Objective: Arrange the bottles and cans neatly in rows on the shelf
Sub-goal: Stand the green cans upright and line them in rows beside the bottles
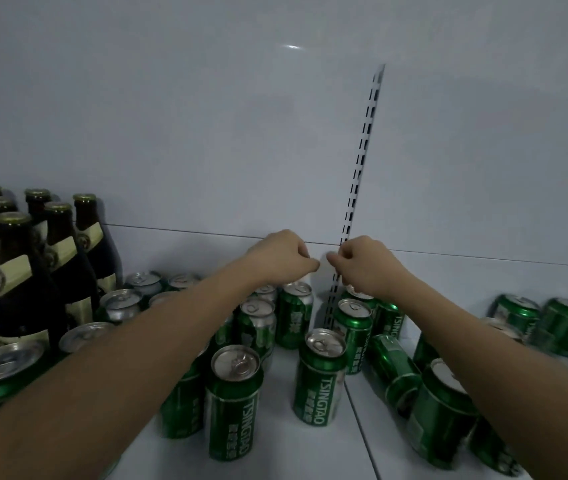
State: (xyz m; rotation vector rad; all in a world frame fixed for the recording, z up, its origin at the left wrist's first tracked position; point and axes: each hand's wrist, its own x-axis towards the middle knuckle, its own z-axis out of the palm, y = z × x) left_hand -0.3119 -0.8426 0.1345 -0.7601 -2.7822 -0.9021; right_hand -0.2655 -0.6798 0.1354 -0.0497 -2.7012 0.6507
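Observation:
Several green Tsingtao cans (320, 379) stand loosely on the white shelf (282, 441), and one lies on its side (393, 368). Dark brown bottles (68, 258) with cream labels stand in rows at the left. Both my arms reach to the back wall. My left hand (280, 258) hovers with curled fingers just above a back-row can (296, 315), and I see nothing in its grip. My right hand (367, 266) has its fingers curled down over the top of a back can (384, 318), whose lid is mostly hidden.
A slotted metal upright (355, 188) runs down the back wall between my hands. More green cans (562, 323) crowd the far right, some of them tilted. Silver-topped cans (123, 304) stand beside the bottles. A seam (358, 420) divides the shelf boards.

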